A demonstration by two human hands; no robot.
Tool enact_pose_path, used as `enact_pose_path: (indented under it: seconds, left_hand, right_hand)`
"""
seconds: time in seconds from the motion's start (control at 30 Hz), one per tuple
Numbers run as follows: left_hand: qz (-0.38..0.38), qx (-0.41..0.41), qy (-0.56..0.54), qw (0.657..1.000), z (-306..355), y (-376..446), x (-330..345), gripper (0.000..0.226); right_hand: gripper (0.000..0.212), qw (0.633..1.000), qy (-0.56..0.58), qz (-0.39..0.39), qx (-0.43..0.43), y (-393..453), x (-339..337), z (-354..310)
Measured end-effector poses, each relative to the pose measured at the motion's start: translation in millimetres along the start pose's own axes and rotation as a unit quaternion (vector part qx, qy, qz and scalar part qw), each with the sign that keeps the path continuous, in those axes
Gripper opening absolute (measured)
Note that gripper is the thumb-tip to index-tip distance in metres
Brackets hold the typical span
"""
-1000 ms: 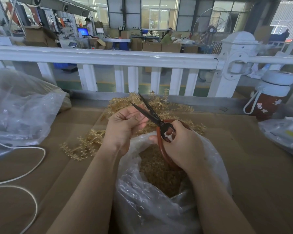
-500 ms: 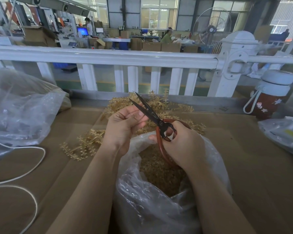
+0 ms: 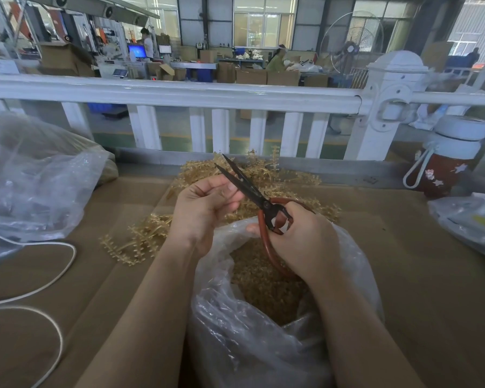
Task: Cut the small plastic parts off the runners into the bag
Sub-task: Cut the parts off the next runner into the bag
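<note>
Far left of the hands, a clear sack [image 3: 31,175] is slumping on the cardboard, with a white cord [image 3: 48,275] looping in front of it; neither is crowding me.

Just left of the left hand [image 3: 205,211], uncut runners [image 3: 140,239] are lying in a loose pile that is spreading behind both hands, so plenty is waiting.

The left hand is curling its fingers near the blades; I am guessing it is pinching a runner, but what it grips is too small to tell.

The scissors [image 3: 249,189] are pointing up and away, blades slightly apart, right beside the left thumb. That closeness is the one hazard I am watching.

The right hand [image 3: 300,242] is gripping the red handles, directly over the bag [image 3: 263,331].

The bag is sitting open under both hands, holding a deep heap of cut parts [image 3: 263,284]: I am judging the job well along, not finished.

Far right, a bottle [image 3: 445,161] is standing, well apart.
</note>
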State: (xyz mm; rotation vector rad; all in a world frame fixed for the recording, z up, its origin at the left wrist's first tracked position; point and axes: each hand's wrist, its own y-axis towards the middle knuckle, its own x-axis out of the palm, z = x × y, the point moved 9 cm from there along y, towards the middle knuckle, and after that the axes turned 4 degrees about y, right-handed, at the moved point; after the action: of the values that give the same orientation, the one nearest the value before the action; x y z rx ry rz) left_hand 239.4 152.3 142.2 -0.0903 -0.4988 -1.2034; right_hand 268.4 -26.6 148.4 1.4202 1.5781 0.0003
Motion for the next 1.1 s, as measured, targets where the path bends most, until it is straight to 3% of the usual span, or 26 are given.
enact_pose_path:
  seconds: [0.47,0.7,1.1]
  left_hand:
    - [-0.008,0.0,0.051,0.999,2.0,-2.4,3.2,0.018]
    - [-0.033,-0.002,0.035,0.999,2.8,-3.2,6.9,0.015]
    - [-0.06,0.004,0.021,0.998,0.6,-0.5,6.8,0.015]
  right_hand:
    - [0.067,0.999,-0.033,-0.011,0.003,1.8,-3.8,-5.2]
    - [0.073,0.999,-0.021,0.023,-0.018,-0.6,-5.9,-6.3]
    - [0.055,1.0,0.01,-0.009,-0.003,0.5,2.5,-1.3]
